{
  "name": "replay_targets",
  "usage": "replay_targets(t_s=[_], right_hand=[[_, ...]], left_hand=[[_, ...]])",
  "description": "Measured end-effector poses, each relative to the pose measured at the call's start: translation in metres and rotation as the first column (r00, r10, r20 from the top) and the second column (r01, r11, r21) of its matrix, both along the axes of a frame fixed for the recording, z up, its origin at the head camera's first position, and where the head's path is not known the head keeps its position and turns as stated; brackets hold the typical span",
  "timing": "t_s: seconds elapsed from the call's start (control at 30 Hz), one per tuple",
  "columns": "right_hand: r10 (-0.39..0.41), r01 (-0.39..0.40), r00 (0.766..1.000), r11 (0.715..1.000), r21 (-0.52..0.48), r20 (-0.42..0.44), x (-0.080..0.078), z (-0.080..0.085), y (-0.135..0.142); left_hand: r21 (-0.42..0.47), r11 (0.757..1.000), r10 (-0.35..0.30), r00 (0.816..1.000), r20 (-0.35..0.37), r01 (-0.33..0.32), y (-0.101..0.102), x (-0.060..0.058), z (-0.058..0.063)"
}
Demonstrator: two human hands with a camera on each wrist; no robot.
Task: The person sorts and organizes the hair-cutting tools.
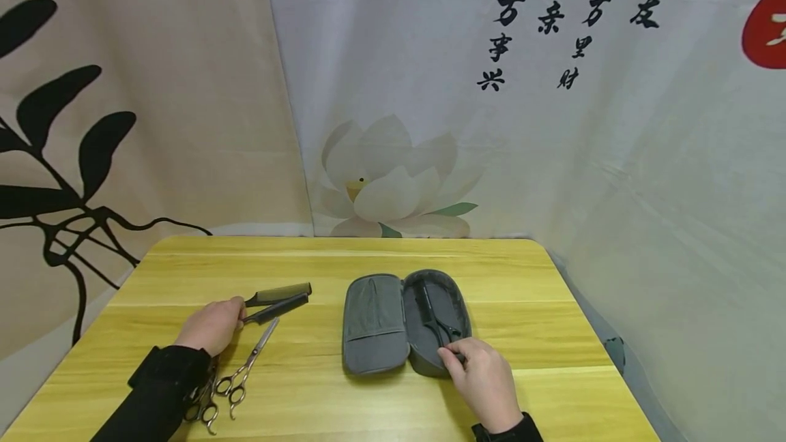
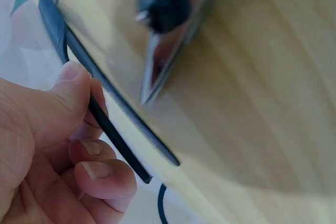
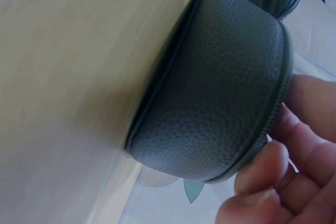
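My left hand (image 1: 211, 327) pinches the thin tail of a dark comb (image 2: 113, 129) between thumb and finger, clear in the left wrist view. A second comb (image 1: 281, 294) lies alongside it. Silver hair scissors (image 1: 253, 357) rest on the table nearby, and more scissors (image 1: 209, 409) lie partly under the left forearm. A grey zip case (image 1: 376, 319) is unfolded in the middle. Dark scissors (image 1: 430, 312) sit in its deeper half. Over that half's near rim, my right hand (image 1: 482, 377) pinches the scissors' handle end; its fingertips are partly hidden behind the rim in the right wrist view.
The wooden table (image 1: 577, 394) has rounded far corners. Printed fabric (image 1: 399, 87) hangs behind and beside it. The case's flat half has a pocket facing up.
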State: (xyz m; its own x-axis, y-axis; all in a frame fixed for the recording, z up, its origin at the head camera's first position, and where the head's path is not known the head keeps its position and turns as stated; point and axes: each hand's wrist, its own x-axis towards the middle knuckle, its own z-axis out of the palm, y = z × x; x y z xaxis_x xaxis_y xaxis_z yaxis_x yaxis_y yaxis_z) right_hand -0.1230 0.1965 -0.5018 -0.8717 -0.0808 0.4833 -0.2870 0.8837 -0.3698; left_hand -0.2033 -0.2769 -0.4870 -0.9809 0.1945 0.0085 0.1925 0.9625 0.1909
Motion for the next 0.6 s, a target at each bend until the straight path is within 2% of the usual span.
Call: replay_targets(t_s=[0.1,0.33,0.47,0.6], right_hand=[[-0.003,0.003,1.000,1.000,-0.004,0.004,0.000,0.000,0.000],[-0.006,0.006,1.000,1.000,-0.008,0.000,0.000,0.000,-0.001],[-0.005,0.005,1.000,1.000,-0.007,-0.010,0.000,-0.001,-0.001],[-0.004,0.004,1.000,1.000,-0.002,-0.021,0.000,-0.002,-0.002]], left_hand=[[0.018,1.000,-0.004,1.000,-0.023,0.005,0.000,-0.001,0.002],[0.041,0.999,-0.027,0.991,-0.127,0.033,0.000,0.001,0.008],[0.088,0.996,-0.016,0.991,-0.136,0.028,0.003,0.004,0.015],[0.146,0.989,-0.009,0.994,-0.111,0.026,0.009,0.008,0.021]])
